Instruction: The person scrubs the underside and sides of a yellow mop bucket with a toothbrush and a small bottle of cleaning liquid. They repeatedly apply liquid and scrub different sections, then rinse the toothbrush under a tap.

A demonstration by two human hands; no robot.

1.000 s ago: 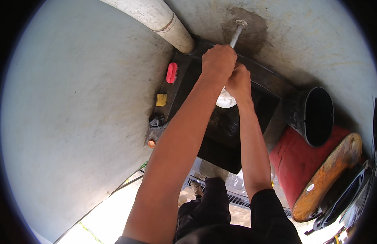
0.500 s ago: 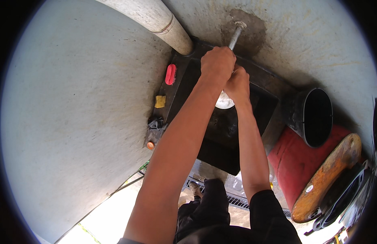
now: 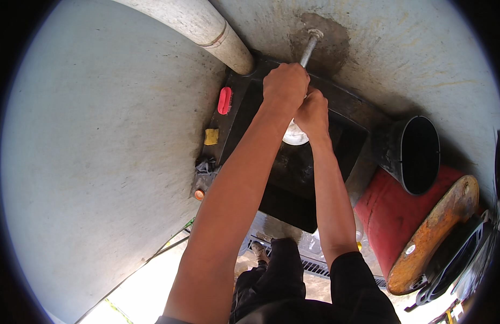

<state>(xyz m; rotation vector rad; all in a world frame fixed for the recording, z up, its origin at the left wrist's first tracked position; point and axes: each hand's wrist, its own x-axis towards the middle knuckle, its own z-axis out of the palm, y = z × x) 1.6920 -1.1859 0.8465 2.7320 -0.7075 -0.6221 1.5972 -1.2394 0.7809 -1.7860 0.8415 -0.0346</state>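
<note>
Below the hands, a grated drain (image 3: 314, 264) ran past the person's dark trousers, with a red drum (image 3: 390, 216) and a rusty orange lid (image 3: 439, 232) off to the right. Farther up, a black sink (image 3: 347, 116) held a pale round object (image 3: 294, 136), mostly hidden behind the right hand (image 3: 312, 110), whose grip could not be made out. On the sink's left rim lay a red brush (image 3: 224, 100) and a yellow sponge (image 3: 211, 136). Farthest, the left hand (image 3: 285, 85) was closed around a grey metal tap (image 3: 309, 47) coming from the stained wall.
</note>
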